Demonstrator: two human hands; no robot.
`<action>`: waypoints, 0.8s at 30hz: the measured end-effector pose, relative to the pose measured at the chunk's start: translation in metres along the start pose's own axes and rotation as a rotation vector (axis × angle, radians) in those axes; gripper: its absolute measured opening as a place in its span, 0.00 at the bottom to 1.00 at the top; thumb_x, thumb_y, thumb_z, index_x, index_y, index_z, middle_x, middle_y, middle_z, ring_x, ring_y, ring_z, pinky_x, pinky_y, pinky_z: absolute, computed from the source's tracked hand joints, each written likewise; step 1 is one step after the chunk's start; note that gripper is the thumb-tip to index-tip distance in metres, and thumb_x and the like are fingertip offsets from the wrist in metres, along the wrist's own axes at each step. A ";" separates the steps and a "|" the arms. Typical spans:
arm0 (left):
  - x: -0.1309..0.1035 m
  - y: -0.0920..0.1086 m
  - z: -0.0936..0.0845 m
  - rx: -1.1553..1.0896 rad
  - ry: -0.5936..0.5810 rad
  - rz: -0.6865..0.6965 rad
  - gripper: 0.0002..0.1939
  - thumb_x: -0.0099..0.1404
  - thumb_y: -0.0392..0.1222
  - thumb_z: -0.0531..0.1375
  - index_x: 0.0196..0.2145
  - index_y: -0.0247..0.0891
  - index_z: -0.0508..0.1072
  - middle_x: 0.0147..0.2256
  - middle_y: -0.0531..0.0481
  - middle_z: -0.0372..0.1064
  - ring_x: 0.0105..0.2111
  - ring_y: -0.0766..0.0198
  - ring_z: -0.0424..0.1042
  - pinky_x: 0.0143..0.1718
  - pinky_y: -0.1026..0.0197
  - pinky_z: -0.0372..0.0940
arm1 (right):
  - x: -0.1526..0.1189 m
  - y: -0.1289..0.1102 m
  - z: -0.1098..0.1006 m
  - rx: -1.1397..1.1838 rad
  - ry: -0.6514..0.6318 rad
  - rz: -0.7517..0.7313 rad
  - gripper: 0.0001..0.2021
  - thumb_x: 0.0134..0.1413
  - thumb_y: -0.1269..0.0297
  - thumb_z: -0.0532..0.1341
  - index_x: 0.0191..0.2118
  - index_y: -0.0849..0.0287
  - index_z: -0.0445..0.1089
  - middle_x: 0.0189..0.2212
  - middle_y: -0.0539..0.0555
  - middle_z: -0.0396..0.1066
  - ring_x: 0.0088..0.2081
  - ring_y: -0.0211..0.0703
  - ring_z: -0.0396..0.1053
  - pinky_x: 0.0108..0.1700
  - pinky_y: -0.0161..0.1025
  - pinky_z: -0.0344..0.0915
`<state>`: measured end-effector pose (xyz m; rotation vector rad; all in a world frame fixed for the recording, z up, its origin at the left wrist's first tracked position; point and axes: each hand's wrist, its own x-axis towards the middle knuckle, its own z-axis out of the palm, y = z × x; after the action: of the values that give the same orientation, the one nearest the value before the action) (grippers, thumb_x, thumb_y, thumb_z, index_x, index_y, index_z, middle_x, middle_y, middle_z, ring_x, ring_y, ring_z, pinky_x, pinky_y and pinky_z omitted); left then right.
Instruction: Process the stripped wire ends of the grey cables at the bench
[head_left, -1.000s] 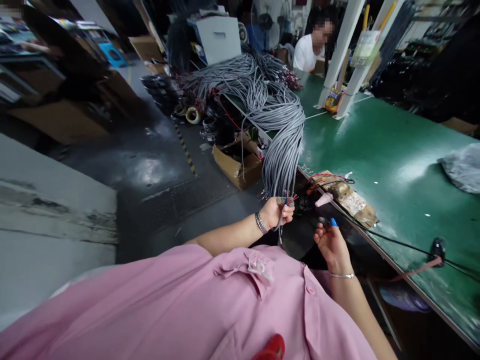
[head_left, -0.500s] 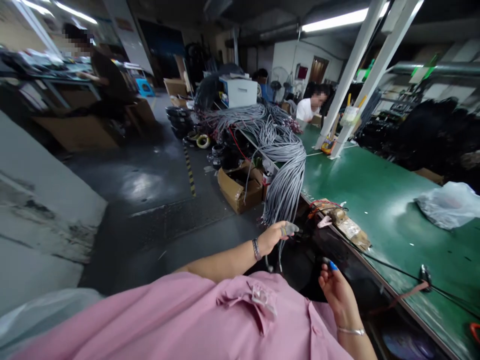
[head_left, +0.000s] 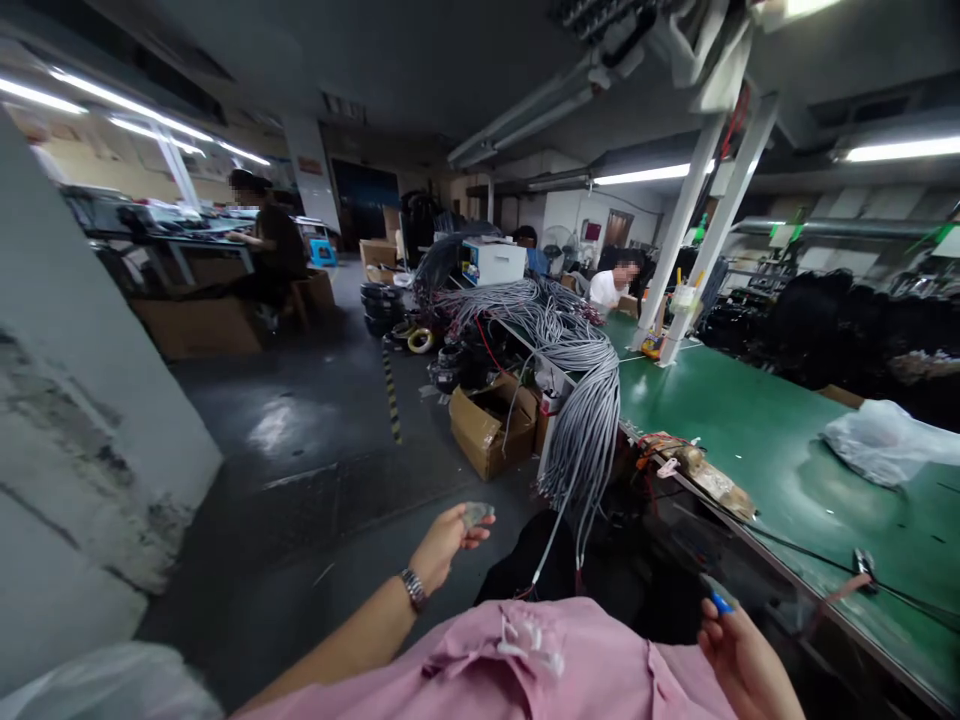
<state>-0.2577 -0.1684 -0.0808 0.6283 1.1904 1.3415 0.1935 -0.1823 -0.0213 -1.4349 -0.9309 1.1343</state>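
Note:
My left hand is raised above the floor, left of the hanging cables, its fingers loosely bent and apart. A grey covering wraps its fingertips, and I see nothing held. My right hand is low at the right, beside the table edge, its fingers partly curled and apart. A blue band and a dark tip cover one of its digits. Between the hands, a thick bundle of grey cables drapes over the table's end. Two of its strands reach down to my lap, their reddish ends near my pink garment.
The green table carries a taped block, a clear plastic bag and a dark clip. An open cardboard box and black coils stand on the floor. Two other people sit farther back. A wall is at left.
The view has tilted upward. My left hand has moved left, away from the cable bundle. My right hand has shifted right and down, and two cable strands now lie toward my lap.

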 end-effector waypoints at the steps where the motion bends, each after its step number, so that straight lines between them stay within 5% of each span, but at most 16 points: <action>1: -0.005 -0.001 -0.012 -0.005 0.032 0.006 0.16 0.55 0.44 0.63 0.40 0.34 0.73 0.40 0.41 0.76 0.31 0.61 0.74 0.31 0.62 0.63 | -0.005 -0.011 0.006 0.033 0.014 -0.024 0.04 0.35 0.54 0.64 0.23 0.38 0.69 0.24 0.49 0.67 0.18 0.42 0.65 0.25 0.46 0.69; 6: -0.020 -0.009 -0.041 -0.013 0.094 0.003 0.18 0.54 0.46 0.63 0.42 0.35 0.70 0.37 0.43 0.76 0.31 0.62 0.75 0.32 0.63 0.64 | -0.024 -0.071 0.047 -0.028 -0.054 -0.201 0.03 0.44 0.55 0.63 0.25 0.43 0.70 0.24 0.49 0.64 0.20 0.43 0.60 0.23 0.46 0.62; 13: 0.001 -0.011 -0.006 0.047 -0.026 -0.035 0.14 0.53 0.52 0.62 0.34 0.43 0.72 0.31 0.49 0.76 0.30 0.60 0.74 0.33 0.59 0.63 | -0.011 -0.151 0.105 -0.277 -0.232 -0.393 0.13 0.49 0.50 0.64 0.37 0.52 0.72 0.24 0.50 0.67 0.24 0.39 0.60 0.26 0.38 0.57; 20: 0.070 -0.008 0.050 0.065 -0.185 -0.045 0.10 0.55 0.54 0.60 0.28 0.48 0.74 0.31 0.49 0.76 0.30 0.57 0.74 0.33 0.55 0.62 | 0.097 -0.221 0.179 -0.453 -0.398 -0.538 0.18 0.52 0.53 0.63 0.47 0.53 0.72 0.27 0.49 0.70 0.27 0.37 0.62 0.29 0.35 0.60; 24: 0.129 0.029 0.090 0.070 -0.332 0.019 0.10 0.58 0.54 0.60 0.30 0.47 0.75 0.32 0.46 0.76 0.30 0.57 0.73 0.35 0.54 0.63 | 0.198 -0.265 0.227 -0.537 -0.490 -0.608 0.17 0.49 0.60 0.64 0.47 0.54 0.73 0.30 0.49 0.73 0.30 0.38 0.64 0.32 0.35 0.62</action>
<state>-0.2110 -0.0165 -0.0610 0.8777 0.9650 1.1604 0.0310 0.1066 0.2040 -1.1403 -1.9781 0.8012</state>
